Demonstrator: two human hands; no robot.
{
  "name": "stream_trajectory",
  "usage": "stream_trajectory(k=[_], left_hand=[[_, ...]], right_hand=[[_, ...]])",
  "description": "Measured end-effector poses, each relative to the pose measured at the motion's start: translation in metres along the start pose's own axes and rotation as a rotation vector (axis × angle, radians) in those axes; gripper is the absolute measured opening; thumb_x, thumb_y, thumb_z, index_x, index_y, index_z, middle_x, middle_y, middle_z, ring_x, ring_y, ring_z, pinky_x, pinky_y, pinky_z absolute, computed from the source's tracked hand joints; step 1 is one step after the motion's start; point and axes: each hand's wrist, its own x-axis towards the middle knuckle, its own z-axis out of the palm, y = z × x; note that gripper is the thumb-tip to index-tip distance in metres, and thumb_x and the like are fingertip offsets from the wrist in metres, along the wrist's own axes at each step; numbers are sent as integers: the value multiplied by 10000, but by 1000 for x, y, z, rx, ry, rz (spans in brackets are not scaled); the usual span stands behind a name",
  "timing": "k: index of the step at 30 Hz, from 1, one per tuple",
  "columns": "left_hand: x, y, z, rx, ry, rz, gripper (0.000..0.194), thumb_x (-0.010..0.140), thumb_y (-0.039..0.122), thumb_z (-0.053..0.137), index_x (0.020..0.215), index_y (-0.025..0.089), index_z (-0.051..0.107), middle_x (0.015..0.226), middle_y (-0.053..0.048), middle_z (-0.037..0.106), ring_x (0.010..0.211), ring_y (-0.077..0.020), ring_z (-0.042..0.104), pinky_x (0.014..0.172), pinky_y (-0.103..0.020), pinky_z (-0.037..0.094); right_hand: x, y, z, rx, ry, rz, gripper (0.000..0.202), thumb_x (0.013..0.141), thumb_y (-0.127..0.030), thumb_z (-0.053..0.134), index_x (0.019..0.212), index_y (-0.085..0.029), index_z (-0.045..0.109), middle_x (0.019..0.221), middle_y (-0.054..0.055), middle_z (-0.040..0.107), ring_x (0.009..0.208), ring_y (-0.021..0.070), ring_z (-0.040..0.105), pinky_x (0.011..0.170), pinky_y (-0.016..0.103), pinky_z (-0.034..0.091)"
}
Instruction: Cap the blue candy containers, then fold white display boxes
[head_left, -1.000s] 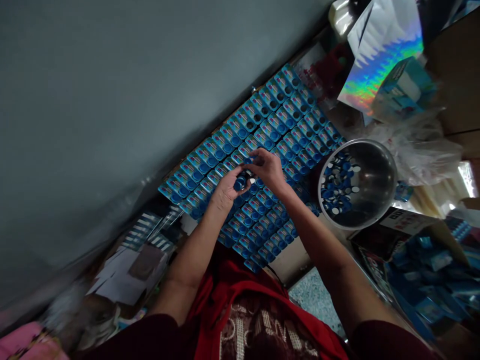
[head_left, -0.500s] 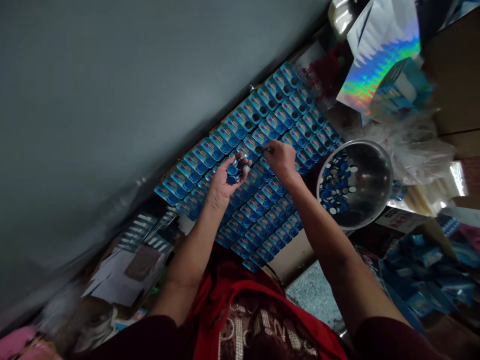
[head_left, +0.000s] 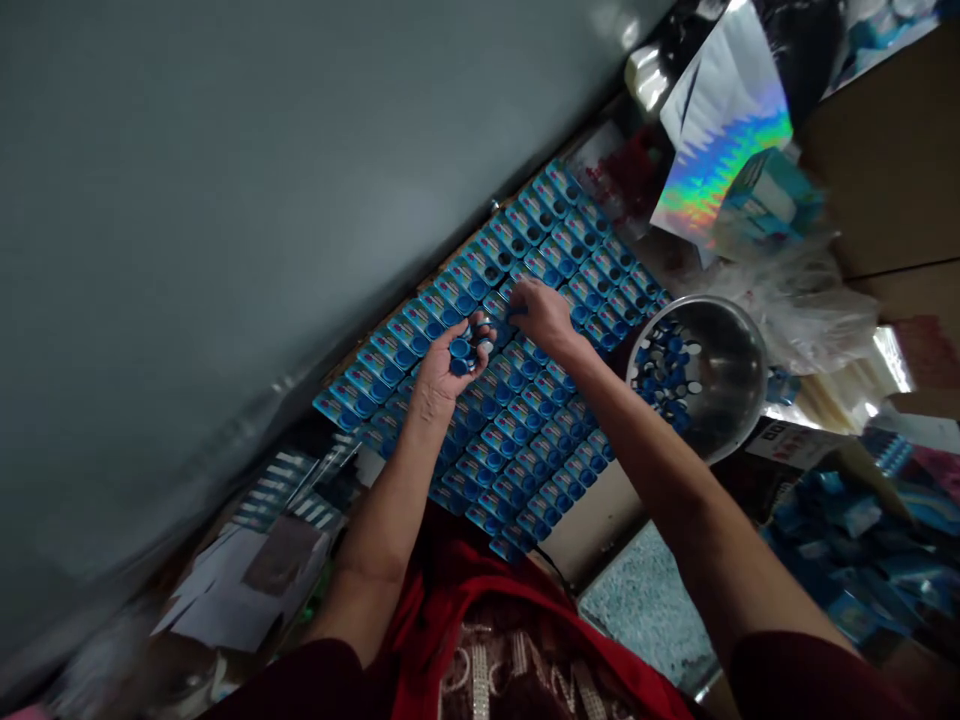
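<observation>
Several small round blue caps [head_left: 460,349], some showing whitish faces, lie in my left hand [head_left: 441,375], whose fingers curl round them, palm up. Rows of blue packs [head_left: 499,440] with printed labels and round recesses lie beneath both hands. Some recesses look dark, others bright blue. Just right of the left hand, my right hand [head_left: 546,315] is pinched, palm down, its fingertips at a pack in the upper rows. A bit of blue shows under those fingertips, but what they hold is hidden. More blue and white caps [head_left: 661,365] fill the left side of a metal bowl [head_left: 731,400].
A grey wall [head_left: 225,180] runs along the far edge of the packs. Right of them are a shiny rainbow sheet [head_left: 739,140], clear plastic bags [head_left: 810,310] and a heap of blue packaging [head_left: 862,560]. Papers [head_left: 225,610] lie at lower left.
The view has shifted slightly. My right hand has moved a little left and now covers the dark recess that showed beside its fingertips. My left hand still holds the caps.
</observation>
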Motion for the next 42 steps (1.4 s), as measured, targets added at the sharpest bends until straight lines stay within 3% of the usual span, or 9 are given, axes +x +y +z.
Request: stream_trajectory(k=[4, 8, 14, 20, 25, 30, 34, 38, 42], left_hand=[[4, -3, 6, 19, 84, -38, 195, 1047, 200, 562, 1109, 185, 746, 749, -24, 712, 619, -112, 689, 478, -137, 512], [16, -8, 20, 28, 136, -136, 169, 1054, 212, 579, 939, 170, 696, 675, -5, 648, 501, -86, 607, 404, -118, 451], [16, 2, 40, -7, -40, -66, 249, 1104, 260, 503, 1014, 188, 724, 723, -20, 654, 573, -85, 649, 449, -102, 486], [16, 19, 35, -21, -49, 154, 322, 1094, 277, 518, 1358, 190, 681, 880, -54, 794, 901, -194, 804, 758, -261, 660], [23, 26, 24, -49, -115, 203, 310, 1113, 292, 495, 1327, 187, 693, 962, -61, 820, 1009, -202, 809, 846, -288, 663], [16, 28, 24, -13, -19, 241, 273, 1099, 269, 522, 1264, 169, 714, 904, -64, 816, 1021, -217, 816, 951, -360, 667], [17, 28, 24, 41, 1, 251, 262, 1100, 258, 507, 1195, 167, 733, 868, -57, 813, 902, -184, 816, 976, -362, 658], [30, 22, 27, 50, 9, 242, 253, 1104, 256, 501, 1142, 175, 739, 854, -36, 813, 868, -160, 812, 977, -325, 653], [39, 10, 32, 2, 3, 235, 261, 1089, 229, 505, 1206, 183, 734, 899, -35, 829, 962, -184, 819, 1036, -378, 639]], right_hand=[[-41, -5, 16, 562, -57, -128, 345, 836, -212, 585, 1156, -222, 715, 1182, 56, 792, 1001, 192, 766, 858, 307, 613], [-46, -6, 31, 627, 79, -112, 288, 911, -319, 568, 1092, -214, 767, 980, 41, 795, 794, 164, 747, 800, 298, 593], [16, -6, 9, 320, 316, -42, 228, 877, -234, 645, 1005, -180, 825, 966, 63, 785, 895, 203, 731, 862, 326, 564], [90, -7, 11, -61, 148, -20, 70, 752, -208, 807, 809, -214, 766, 877, 36, 740, 950, 261, 713, 887, 407, 565], [118, -6, 13, -101, 78, 42, 286, 813, -385, 848, 701, -199, 662, 853, 53, 693, 1019, 311, 712, 873, 462, 571], [70, -34, -5, -131, 106, 8, 101, 788, -194, 811, 853, -227, 740, 901, 41, 740, 962, 272, 711, 860, 388, 538], [11, -51, -14, 15, 54, -222, 120, 900, -287, 717, 975, -237, 797, 905, 22, 758, 835, 193, 674, 763, 305, 477], [-14, -57, -14, -129, -23, -72, 245, 960, -458, 692, 919, -234, 783, 891, 57, 765, 835, 227, 676, 707, 320, 418], [-10, -45, -9, -114, -1, 47, 132, 931, -357, 683, 965, -257, 761, 996, 33, 790, 913, 233, 701, 716, 308, 426]])
